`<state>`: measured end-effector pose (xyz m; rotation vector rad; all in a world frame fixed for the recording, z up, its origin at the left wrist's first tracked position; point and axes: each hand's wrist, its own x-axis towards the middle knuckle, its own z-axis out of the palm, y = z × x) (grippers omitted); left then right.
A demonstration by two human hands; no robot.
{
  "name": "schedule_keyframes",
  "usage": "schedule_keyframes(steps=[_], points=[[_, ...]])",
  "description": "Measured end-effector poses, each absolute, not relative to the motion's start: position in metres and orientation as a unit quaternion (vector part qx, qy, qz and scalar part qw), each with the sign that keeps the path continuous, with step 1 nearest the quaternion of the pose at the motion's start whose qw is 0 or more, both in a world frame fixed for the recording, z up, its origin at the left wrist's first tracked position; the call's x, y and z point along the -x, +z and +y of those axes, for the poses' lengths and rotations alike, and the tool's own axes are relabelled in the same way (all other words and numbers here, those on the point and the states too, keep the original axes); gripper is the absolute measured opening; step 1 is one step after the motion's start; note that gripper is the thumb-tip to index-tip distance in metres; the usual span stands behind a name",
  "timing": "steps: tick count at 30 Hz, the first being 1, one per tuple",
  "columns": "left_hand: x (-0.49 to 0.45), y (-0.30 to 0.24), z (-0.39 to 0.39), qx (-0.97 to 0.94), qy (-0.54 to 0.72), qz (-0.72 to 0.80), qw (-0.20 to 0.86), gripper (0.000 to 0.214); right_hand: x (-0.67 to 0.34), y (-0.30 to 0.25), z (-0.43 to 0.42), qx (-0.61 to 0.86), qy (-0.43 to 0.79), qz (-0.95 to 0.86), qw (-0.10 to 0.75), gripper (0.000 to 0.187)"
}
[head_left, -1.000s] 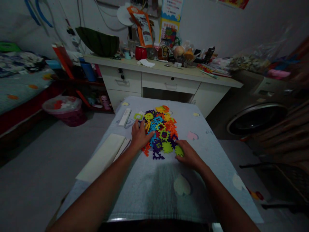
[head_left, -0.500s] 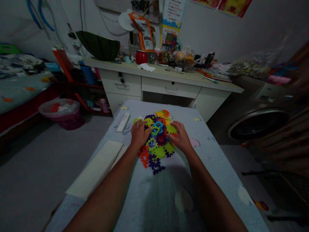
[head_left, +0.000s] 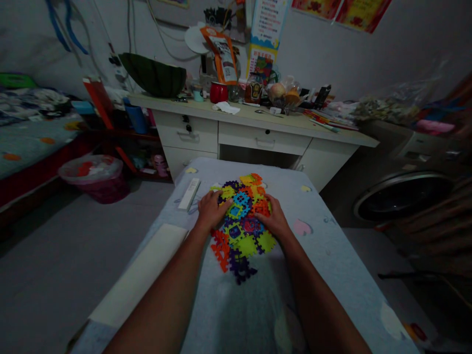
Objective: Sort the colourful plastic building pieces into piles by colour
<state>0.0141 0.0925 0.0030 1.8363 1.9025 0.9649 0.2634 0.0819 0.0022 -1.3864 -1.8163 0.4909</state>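
A built-up cluster of interlocking plastic tiles [head_left: 245,246] in purple, lime green, orange, yellow and blue lies on the cloth-covered table. My left hand [head_left: 213,211] grips its left edge, the thumb resting over the green and blue tiles and the fingers curled along the side. On the opposite edge, my right hand [head_left: 273,217] has its thumb over the orange tiles and its fingers bent round the rim. Undersides of the fingers are hidden on both sides. Toward me, an orange triangular piece [head_left: 221,250] and a purple piece [head_left: 241,268] stick out from the cluster.
A pale blue patterned cloth [head_left: 324,275] covers the table. Left of my arm lie a long white board [head_left: 140,275] and a small white box [head_left: 189,194]. Beyond stands a cluttered desk [head_left: 258,115]. A washing machine [head_left: 398,177] is right, a lined bin [head_left: 94,179] left.
The tile cluster has shifted slightly toward me, with both hands at its edges. My right fingers have curled in more around the orange tiles. The camera view has tilted a little.
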Motion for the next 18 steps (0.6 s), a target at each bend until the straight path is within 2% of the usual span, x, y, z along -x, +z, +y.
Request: schedule_keyframes(steps=[5,11,13,15,18], points=[[-0.023,0.001,0.094,-0.676,0.399,0.568,0.247,0.051,-0.254,0.018,0.078,0.536,0.190,-0.702,0.428,0.052],[-0.036,0.002,0.090,-0.682,0.408,0.512,0.327,0.053,-0.236,0.050,0.089,0.503,0.177,-0.720,0.444,0.038],[-0.036,0.004,0.089,-0.661,0.431,0.498,0.358,0.054,-0.228,0.058,0.096,0.492,0.180,-0.728,0.442,0.040],[-0.034,0.006,0.090,-0.628,0.469,0.500,0.368,0.055,-0.219,0.064,0.103,0.479,0.210,-0.733,0.435,0.049],[-0.029,0.007,0.092,-0.578,0.533,0.525,0.326,0.053,-0.211,0.067,0.118,0.445,0.290,-0.731,0.429,0.060]])
